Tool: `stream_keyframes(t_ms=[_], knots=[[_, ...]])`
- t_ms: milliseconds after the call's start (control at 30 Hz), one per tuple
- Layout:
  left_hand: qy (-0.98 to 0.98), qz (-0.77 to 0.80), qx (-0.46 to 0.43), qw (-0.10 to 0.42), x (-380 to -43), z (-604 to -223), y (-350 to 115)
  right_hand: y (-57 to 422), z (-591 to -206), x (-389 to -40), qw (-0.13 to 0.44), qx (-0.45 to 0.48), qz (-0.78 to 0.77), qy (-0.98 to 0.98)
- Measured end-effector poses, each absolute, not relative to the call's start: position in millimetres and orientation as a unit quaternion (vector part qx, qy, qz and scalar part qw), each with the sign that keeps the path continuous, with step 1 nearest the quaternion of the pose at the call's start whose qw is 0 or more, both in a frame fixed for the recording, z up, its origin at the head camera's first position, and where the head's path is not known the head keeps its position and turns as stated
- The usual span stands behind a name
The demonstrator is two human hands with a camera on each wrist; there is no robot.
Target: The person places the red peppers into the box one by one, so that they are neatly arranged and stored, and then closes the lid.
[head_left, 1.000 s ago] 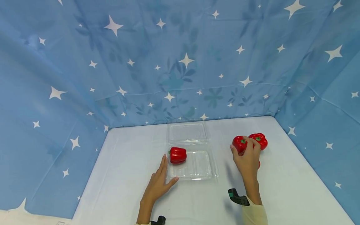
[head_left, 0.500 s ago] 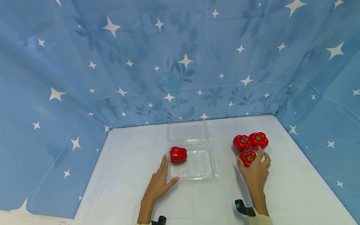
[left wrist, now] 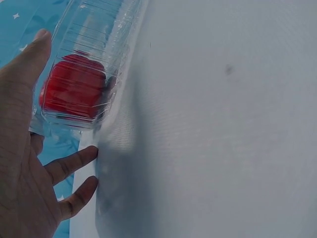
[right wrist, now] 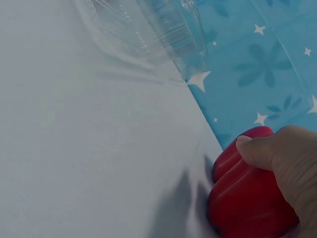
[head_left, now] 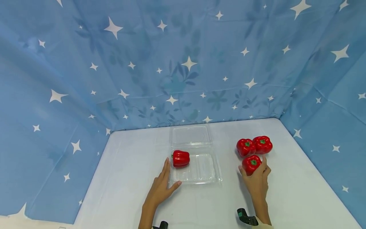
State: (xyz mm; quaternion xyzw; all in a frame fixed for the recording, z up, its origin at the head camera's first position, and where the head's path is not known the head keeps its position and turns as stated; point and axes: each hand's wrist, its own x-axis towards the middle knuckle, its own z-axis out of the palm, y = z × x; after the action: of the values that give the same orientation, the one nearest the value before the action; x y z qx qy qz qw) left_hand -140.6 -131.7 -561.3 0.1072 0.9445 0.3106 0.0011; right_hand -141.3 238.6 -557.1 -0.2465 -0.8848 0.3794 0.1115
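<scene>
A red bell pepper point(head_left: 181, 158) lies on its side in the left part of a clear hinged plastic container point(head_left: 206, 168), whose lid is folded back. My left hand point(head_left: 160, 188) rests at the container's near left corner, fingers straight along its side and thumb spread by the front edge. In the left wrist view that pepper point(left wrist: 74, 87) shows through the clear wall beyond the left hand point(left wrist: 29, 148). On the right, my right hand point(head_left: 256, 181) grips the nearest loose bell pepper point(head_left: 251, 164) between thumb and fingers. The right wrist view has the thumb point(right wrist: 257, 151) pressed on red pepper skin.
Two more red bell peppers, one on the left point(head_left: 246, 147) and one on the right point(head_left: 262, 144), sit just behind the gripped one. The white table point(head_left: 134, 152) meets a blue star-patterned curtain point(head_left: 143, 79) at its back and sides.
My right hand has come from the back left pepper to the front one and closed on it, drawing it slightly nearer. The left hand has stayed at the container.
</scene>
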Motion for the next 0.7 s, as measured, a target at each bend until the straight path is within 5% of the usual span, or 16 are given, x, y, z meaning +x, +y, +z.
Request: stream_keyframes(t_ms=[333,700], knots=[[0.945,0.311,0.103,0.000,-137,-564,-136,232,-568,-134,0.137,-0.268,0.439,-0.847],[0.943,0.314,0.112,-0.009,-142,-567,-134,220,-551,-137,0.255,-0.219,0.489,-0.805]])
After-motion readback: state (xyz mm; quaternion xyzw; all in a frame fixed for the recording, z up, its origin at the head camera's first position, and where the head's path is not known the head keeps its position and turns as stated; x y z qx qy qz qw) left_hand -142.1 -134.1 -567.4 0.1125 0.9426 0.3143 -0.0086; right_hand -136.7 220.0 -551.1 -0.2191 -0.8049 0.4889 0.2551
